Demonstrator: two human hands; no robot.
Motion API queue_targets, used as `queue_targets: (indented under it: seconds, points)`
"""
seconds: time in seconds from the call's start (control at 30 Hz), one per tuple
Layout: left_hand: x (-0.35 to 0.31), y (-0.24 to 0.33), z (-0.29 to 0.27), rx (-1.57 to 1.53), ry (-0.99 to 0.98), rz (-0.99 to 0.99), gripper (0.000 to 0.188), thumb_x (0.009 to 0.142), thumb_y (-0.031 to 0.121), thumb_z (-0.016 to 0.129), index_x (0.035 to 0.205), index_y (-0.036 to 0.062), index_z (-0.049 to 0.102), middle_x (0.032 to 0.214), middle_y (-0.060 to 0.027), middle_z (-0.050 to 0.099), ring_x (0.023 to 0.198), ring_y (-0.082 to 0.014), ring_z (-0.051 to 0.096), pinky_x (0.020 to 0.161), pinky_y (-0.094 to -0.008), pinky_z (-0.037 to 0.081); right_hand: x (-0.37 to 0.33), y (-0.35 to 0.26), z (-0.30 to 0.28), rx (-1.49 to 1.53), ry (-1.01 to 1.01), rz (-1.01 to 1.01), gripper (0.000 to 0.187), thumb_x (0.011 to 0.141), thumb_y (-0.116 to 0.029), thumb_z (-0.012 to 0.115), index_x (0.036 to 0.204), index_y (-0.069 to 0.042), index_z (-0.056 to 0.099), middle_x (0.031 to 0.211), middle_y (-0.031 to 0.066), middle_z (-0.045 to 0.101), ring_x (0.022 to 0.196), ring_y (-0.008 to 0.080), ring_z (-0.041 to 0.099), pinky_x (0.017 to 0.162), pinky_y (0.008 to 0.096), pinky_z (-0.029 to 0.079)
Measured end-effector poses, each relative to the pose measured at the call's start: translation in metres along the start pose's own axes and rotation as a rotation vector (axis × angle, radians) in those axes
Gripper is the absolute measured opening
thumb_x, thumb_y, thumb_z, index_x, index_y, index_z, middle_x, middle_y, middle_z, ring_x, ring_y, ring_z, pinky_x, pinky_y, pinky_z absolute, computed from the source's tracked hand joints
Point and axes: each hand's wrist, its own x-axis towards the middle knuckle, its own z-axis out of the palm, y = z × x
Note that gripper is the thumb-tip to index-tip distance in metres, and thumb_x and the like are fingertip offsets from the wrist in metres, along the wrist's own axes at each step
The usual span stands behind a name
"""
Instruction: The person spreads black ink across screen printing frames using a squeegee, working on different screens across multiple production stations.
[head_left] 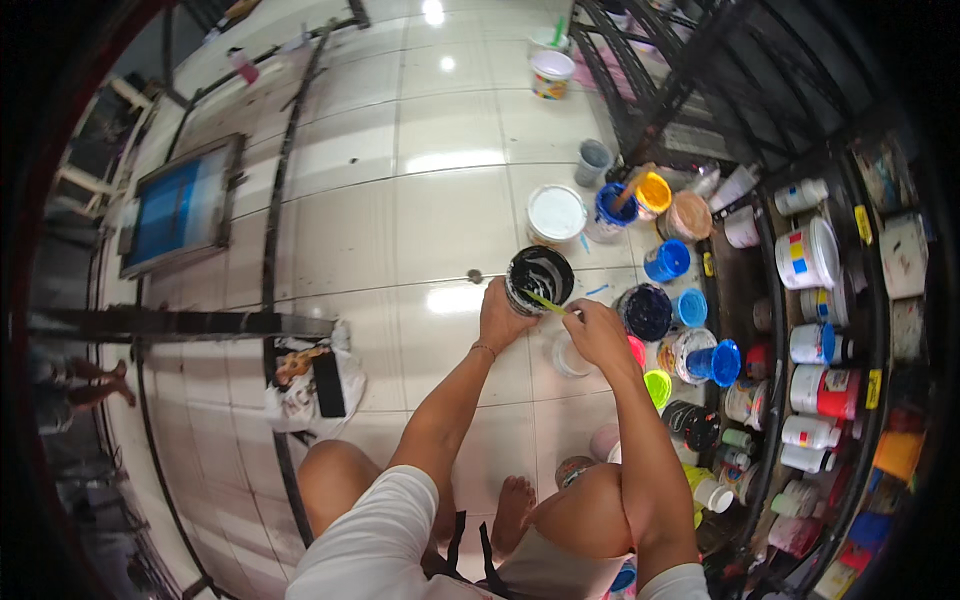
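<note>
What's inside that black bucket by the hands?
Dark stuff with pale streaks, and one end of the green stick in the right hand. The dark stuff hides the bottom.

Our left hand (pixel 505 319) and right hand (pixel 598 335), 2 grips just apart near the frame's middle.
We stretch our left forearm (pixel 444 402) up and rightward from the lower middle, that hand curled; our right forearm (pixel 645 432) slants up and leftward from the lower right, its hand pinched.
</note>
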Motion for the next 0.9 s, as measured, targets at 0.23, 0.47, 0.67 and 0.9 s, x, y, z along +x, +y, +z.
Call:
queue_targets:
  seconds: [0.23,0.47,0.67,0.9]
  points:
    - [-0.057,0.161,-0.133,0.084,0.231,0.157,0.088,0.058,0.03,0.09,0.126,-0.001,0.044,0.112,-0.0246,0.058,0.105,-0.0442,0.054,0.093,-0.0493,0.045,-0.122,-0.147,-0.126,-0.017,-0.051,-0.214,0.029,0.088,-0.019,0.058,0.107,0.003,0.057,0.092,0.0292,0.065,0.087,0.0488,0.062,0.079,0.0538,0.049]
    - [-0.105,0.514,-0.339,0.084,0.479,0.14,0.102,0.051,0.023,0.092,0.138,0.0017,0.042,0.129,-0.0214,0.052,0.124,-0.0414,0.047,0.108,-0.0454,0.038,-0.268,-0.406,-0.409,-0.238,0.003,-0.209,0.037,0.095,-0.028,0.058,0.1,0.008,0.061,0.088,0.0333,0.065,0.088,0.0508,0.062,0.077,0.0557,0.047]
    - [-0.256,0.614,-0.446,0.232,0.695,-0.017,0.108,0.051,0.023,0.091,0.14,-0.0011,0.035,0.137,-0.0236,0.046,0.13,-0.042,0.042,0.112,-0.0466,0.034,-0.374,-0.5,-0.459,-0.288,-0.135,-0.525,0.036,0.094,-0.028,0.06,0.093,0.007,0.063,0.077,0.0297,0.064,0.08,0.0475,0.064,0.071,0.0545,0.046]
    - [-0.462,0.663,-0.576,0.497,1.094,-0.154,0.107,0.052,0.025,0.09,0.139,-0.0044,0.034,0.138,-0.0251,0.045,0.13,-0.0423,0.042,0.113,-0.0478,0.033,-0.479,-0.614,-0.416,-0.214,-0.466,-0.88,0.022,0.096,-0.02,0.059,0.103,0.001,0.055,0.071,0.0237,0.065,0.072,0.0452,0.064,0.063,0.0507,0.046]
